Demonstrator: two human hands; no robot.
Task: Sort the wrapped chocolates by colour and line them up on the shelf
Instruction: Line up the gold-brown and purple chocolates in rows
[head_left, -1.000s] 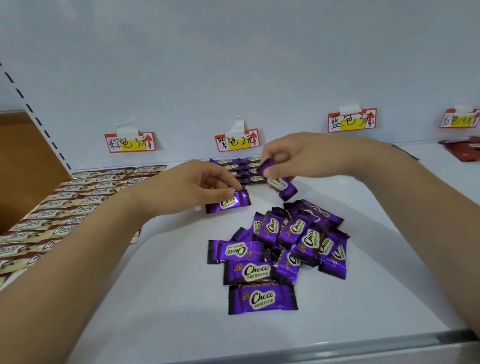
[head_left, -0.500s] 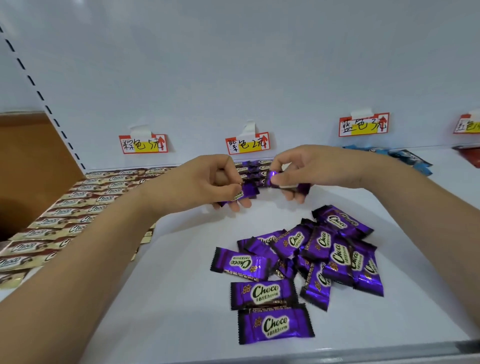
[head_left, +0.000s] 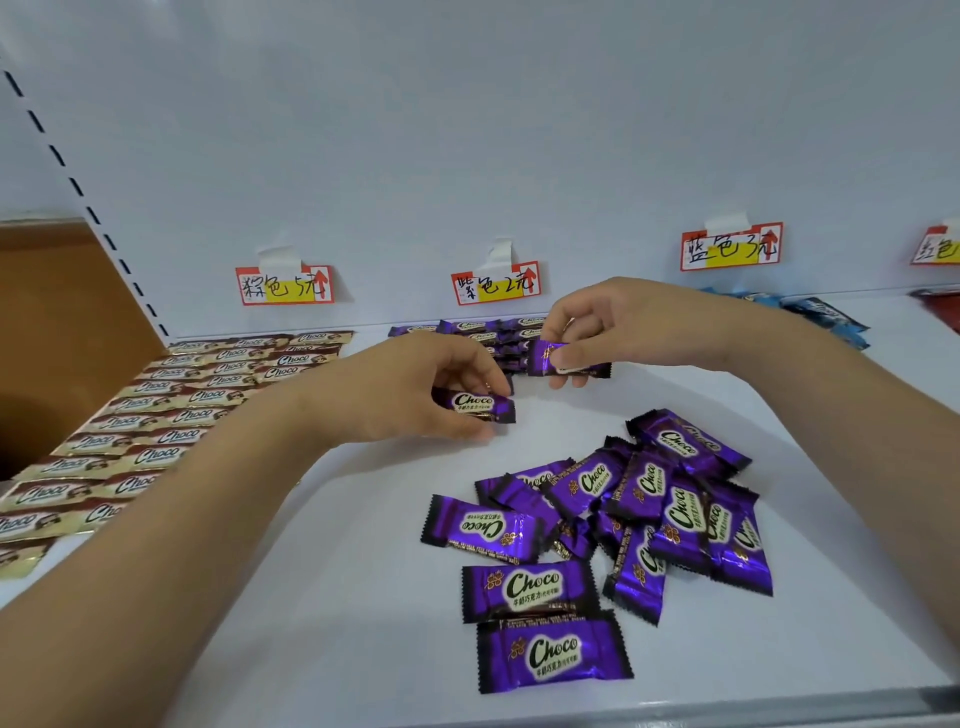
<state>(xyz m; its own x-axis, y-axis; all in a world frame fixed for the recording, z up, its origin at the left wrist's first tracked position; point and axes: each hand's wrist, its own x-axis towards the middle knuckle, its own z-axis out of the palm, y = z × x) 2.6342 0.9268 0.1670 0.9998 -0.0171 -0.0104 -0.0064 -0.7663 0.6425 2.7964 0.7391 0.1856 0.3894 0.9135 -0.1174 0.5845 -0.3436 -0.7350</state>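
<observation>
White shelf (head_left: 322, 597): left hand (head_left: 415, 387) and right hand (head_left: 613, 327) each pinch a purple chocolate; set them squarely beside the purple rows (head_left: 478, 332) at twelve o'clock

Two hands (head_left: 441, 387), four price tags (head_left: 284, 285)

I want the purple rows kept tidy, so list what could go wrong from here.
1. Both hands work close behind: the right hand holds a purple chocolate right against the lined purple rows, so it may nudge them crooked.
2. The left hand holds another one; a forearm could sweep the loose purple pile.
</observation>
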